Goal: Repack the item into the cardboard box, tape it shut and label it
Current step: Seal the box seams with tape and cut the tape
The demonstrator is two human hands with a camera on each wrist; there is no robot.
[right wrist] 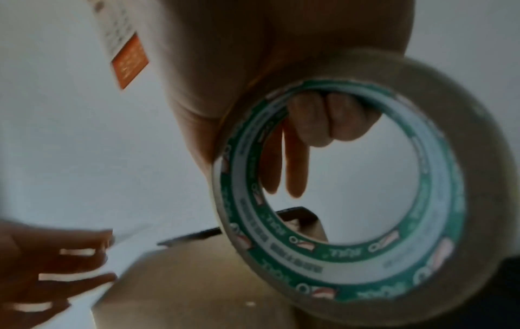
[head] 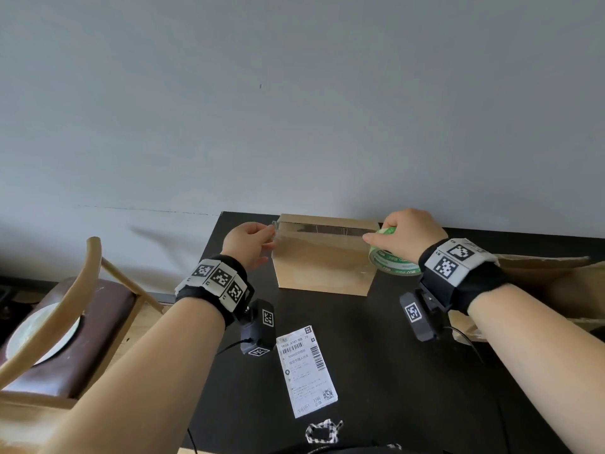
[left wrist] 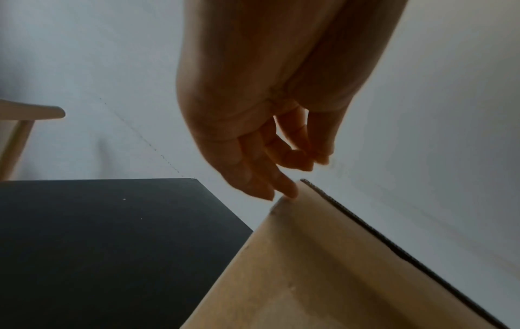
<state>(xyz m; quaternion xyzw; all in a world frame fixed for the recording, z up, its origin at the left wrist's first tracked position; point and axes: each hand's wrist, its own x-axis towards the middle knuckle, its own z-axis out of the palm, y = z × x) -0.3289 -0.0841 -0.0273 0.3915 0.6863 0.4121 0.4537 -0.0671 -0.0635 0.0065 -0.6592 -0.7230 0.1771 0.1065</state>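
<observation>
A closed cardboard box (head: 324, 263) stands at the back of the black table (head: 376, 371), against the wall. A strip of clear tape (head: 324, 229) is stretched across the box top from left to right. My left hand (head: 252, 242) pinches the strip's free end at the box's left edge (left wrist: 292, 200). My right hand (head: 406, 234) grips the green-cored tape roll (head: 391, 260) at the box's right edge, with fingers (right wrist: 323, 120) hooked through the roll's core (right wrist: 349, 184). A white shipping label (head: 304, 370) lies flat on the table in front of the box.
Crumpled brown cardboard or paper (head: 550, 290) lies on the table at the right. A wooden chair (head: 65, 322) with a brown seat and a pale plate on it stands to the left. A black-and-white checked cloth (head: 322, 432) sits at the table's near edge.
</observation>
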